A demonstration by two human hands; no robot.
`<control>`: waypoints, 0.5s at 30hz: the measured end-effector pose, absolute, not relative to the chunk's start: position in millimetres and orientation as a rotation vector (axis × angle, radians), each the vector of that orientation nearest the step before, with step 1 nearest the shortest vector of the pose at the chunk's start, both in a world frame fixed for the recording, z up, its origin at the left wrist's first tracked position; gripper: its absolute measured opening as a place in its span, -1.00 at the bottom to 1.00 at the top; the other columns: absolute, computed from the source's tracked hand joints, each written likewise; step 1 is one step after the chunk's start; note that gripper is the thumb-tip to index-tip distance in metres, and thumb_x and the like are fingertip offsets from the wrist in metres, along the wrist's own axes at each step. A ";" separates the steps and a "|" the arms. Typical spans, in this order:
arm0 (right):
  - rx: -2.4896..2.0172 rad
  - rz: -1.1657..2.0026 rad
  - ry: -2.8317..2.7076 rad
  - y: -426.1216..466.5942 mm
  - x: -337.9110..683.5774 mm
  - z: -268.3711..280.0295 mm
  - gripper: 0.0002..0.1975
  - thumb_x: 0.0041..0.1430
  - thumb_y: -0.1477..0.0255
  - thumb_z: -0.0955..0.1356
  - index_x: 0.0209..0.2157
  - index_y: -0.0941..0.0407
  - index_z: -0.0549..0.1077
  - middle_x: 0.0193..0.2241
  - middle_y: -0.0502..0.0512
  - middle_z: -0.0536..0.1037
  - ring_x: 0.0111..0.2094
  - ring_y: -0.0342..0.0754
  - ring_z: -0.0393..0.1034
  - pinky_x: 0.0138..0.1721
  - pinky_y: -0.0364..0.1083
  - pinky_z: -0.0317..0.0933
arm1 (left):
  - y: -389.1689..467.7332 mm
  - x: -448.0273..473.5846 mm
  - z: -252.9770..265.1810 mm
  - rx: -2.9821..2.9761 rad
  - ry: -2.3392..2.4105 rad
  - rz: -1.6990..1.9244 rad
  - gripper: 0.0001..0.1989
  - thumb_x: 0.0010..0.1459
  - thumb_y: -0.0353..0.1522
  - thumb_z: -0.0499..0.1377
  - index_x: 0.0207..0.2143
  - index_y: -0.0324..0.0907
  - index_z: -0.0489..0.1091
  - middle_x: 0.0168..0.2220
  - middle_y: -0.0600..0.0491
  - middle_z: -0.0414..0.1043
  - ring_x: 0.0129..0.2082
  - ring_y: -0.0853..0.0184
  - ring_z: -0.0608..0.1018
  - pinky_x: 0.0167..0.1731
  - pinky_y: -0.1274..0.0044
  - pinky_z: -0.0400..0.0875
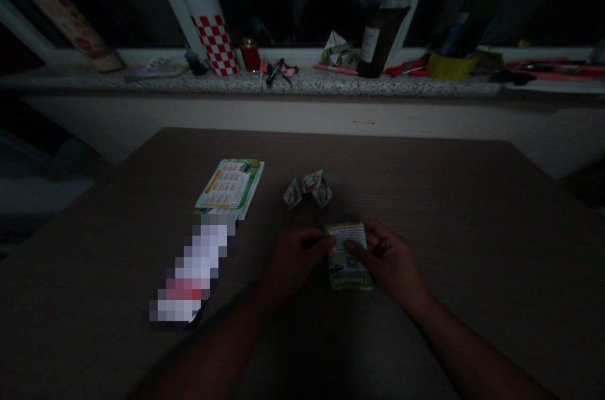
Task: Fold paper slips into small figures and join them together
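Note:
A small green-and-white printed sheet of paper (350, 266) is held just above the wooden table, its printed side facing me. My left hand (302, 252) pinches its upper left edge between thumb and fingers. At its right side, my right hand (385, 255) grips the sheet, the thumb lying across the print and the fingers behind. Beyond the hands sit several folded paper pieces: one pointed piece (293, 194) stands apart on the left, and a joined cluster (317, 187) lies beside it. A stack of similar printed sheets (229, 184) rests to the left.
A blurred-out phone-like object (193, 274) lies on the table (454, 198) below the stack. Along the granite windowsill (293, 82) stand a red-checkered white bottle (215, 34), a red jar (249, 55), a dark cup (375, 38), a green bottle (482, 6) and pens.

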State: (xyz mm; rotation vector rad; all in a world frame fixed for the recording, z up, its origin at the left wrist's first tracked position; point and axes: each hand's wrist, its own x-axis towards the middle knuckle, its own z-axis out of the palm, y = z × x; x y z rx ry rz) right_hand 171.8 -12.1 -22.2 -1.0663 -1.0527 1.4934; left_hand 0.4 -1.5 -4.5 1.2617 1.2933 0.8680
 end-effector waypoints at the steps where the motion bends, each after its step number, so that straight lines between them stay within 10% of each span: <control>1: -1.068 1.495 -1.046 -12.2 171.4 -21.8 -0.58 -0.01 0.33 0.46 -0.10 0.09 0.36 -0.27 0.09 0.62 -0.32 -0.02 0.54 -0.27 -0.07 0.41 | -1.7 0.6 -4.3 1.259 1.293 0.865 -0.72 -0.01 -0.19 0.24 -0.49 -0.25 0.49 -0.65 0.16 0.32 -0.63 0.48 0.31 -0.62 0.64 0.15; 15: -1.211 1.469 -1.113 -6.3 187.5 -14.6 -0.48 -0.13 0.37 0.51 -0.09 0.15 0.38 -0.56 -0.07 0.58 -0.53 -0.13 0.45 -0.42 -0.15 0.31 | 4.4 -9.3 2.7 1.353 1.364 0.859 -0.77 0.04 -0.24 0.20 -0.42 -0.25 0.52 -0.47 0.06 0.54 -0.47 0.36 0.51 -0.46 0.60 0.34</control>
